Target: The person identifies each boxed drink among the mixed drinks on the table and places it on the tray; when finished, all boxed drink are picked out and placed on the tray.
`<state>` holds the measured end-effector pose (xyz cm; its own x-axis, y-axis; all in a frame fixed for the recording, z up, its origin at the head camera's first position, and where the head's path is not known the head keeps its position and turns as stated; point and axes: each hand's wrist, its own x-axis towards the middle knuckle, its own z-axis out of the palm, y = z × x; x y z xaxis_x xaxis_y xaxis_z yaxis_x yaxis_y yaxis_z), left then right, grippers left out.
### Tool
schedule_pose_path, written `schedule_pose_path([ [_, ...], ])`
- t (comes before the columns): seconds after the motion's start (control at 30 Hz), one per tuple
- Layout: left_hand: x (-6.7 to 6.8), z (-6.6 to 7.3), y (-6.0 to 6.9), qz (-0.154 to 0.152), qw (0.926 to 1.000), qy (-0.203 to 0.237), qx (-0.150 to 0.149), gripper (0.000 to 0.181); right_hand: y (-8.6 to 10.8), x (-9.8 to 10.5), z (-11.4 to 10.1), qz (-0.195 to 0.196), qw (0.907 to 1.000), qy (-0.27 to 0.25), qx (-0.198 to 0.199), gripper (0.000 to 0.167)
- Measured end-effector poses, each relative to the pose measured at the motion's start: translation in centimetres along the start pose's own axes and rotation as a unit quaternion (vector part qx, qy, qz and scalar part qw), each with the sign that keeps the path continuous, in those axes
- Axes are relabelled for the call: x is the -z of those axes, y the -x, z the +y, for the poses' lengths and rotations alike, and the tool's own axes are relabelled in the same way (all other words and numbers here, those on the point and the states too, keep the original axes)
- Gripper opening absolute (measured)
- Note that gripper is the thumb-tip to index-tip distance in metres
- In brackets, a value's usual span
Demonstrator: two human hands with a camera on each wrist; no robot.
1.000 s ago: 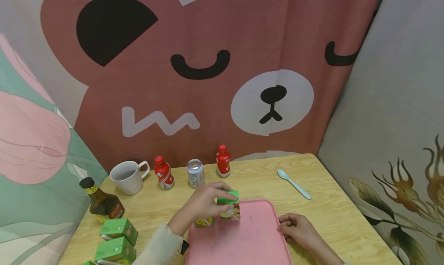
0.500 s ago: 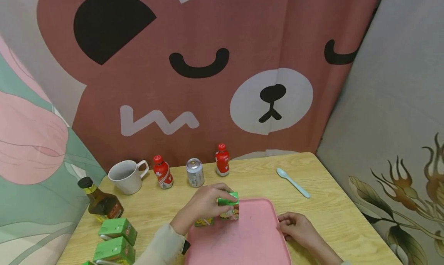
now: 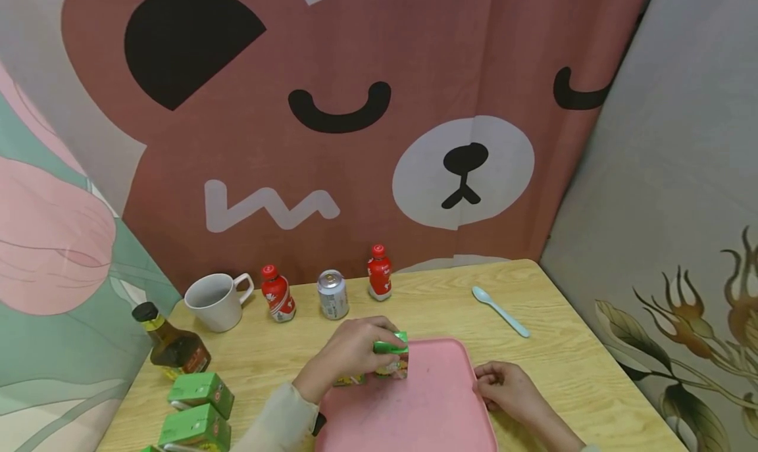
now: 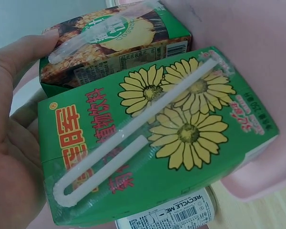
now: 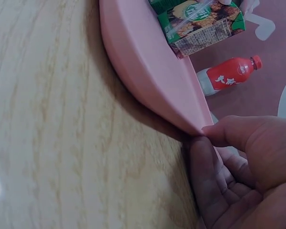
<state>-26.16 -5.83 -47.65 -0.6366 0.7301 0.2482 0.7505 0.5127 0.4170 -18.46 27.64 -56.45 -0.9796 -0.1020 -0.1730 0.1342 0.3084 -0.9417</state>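
My left hand [image 3: 351, 348] grips a green drink carton [image 3: 395, 369] with a brown food picture, standing at the far left part of the pink tray [image 3: 438, 399]. In the left wrist view the thumb lies along that carton [image 4: 117, 43]. Close beside it is a second green carton [image 4: 157, 138], with yellow flowers and a bent straw in plastic; in the head view the left hand covers most of it. At the tray's right side my right hand [image 3: 512, 393] pinches the rim between thumb and fingers, plain in the right wrist view.
More green cartons [image 3: 195, 429] stand at the left front, near a dark sauce bottle [image 3: 180, 347]. Along the back are a white mug [image 3: 216, 304], two red bottles [image 3: 278, 294], and a silver can [image 3: 333, 295]. A pale blue spoon [image 3: 502, 312] lies at the right.
The left hand and its carton have dropped slightly toward the tray. The right hand stays on the tray rim. The head view has shifted a little.
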Motion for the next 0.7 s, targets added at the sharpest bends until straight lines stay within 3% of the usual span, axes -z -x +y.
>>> schedule_pose_path([
  [0.2, 0.0, 0.1, 0.0, -0.004, 0.9999, 0.004, 0.012, 0.021, 0.0, 0.0, -0.1, -0.001, 1.0000, 0.003, -0.004, 0.028],
  [0.5, -0.3, 0.0, 0.2, 0.004, 1.0000, -0.009, 0.002, 0.025, 0.0, 0.2, 0.2, -0.007, 1.0000, 0.005, 0.002, 0.028],
  [0.7, 0.4, 0.6, 1.5, 0.044, 0.9985, -0.025, 0.020, 0.026, 0.0, 0.0, 0.0, -0.007, 0.9999, -0.001, -0.007, 0.029],
])
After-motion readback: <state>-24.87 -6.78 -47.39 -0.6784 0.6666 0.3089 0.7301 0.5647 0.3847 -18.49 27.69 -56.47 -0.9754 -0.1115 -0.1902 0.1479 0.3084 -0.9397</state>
